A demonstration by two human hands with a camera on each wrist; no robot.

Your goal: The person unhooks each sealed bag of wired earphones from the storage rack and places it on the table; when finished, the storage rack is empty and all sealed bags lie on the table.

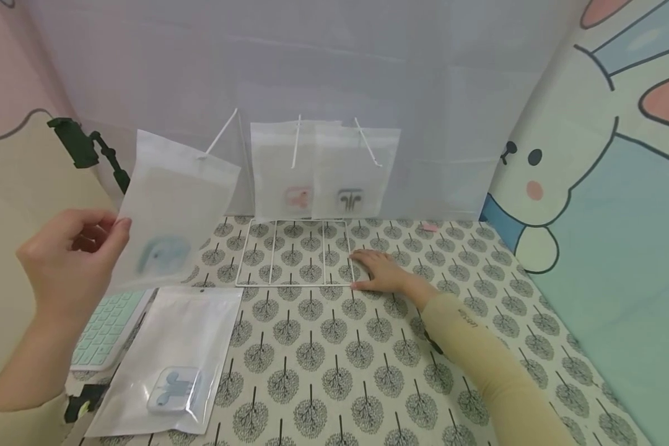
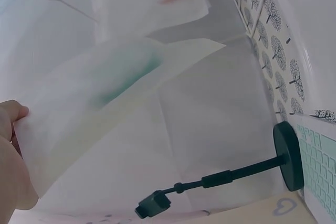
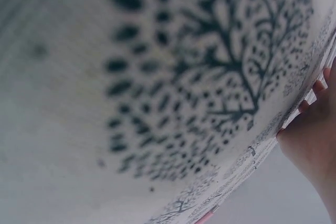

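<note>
My left hand pinches the left edge of a white zip pouch that shows a blurred blue item. The pouch's top meets the left white hook of a wire stand, and it hangs tilted. In the left wrist view, the same pouch bends away from the fingers. My right hand rests on the tabletop, fingers at the right side of the stand's wire base. Two more pouches hang overlapping from the other hooks: one with pink earphones, one with black earphones.
Flat at the front left lies another pouch holding boxed light-blue earphones. It partly overlaps a mint keyboard. A dark phone stand rises at the left. A small pink piece lies on the tree-print tablecloth.
</note>
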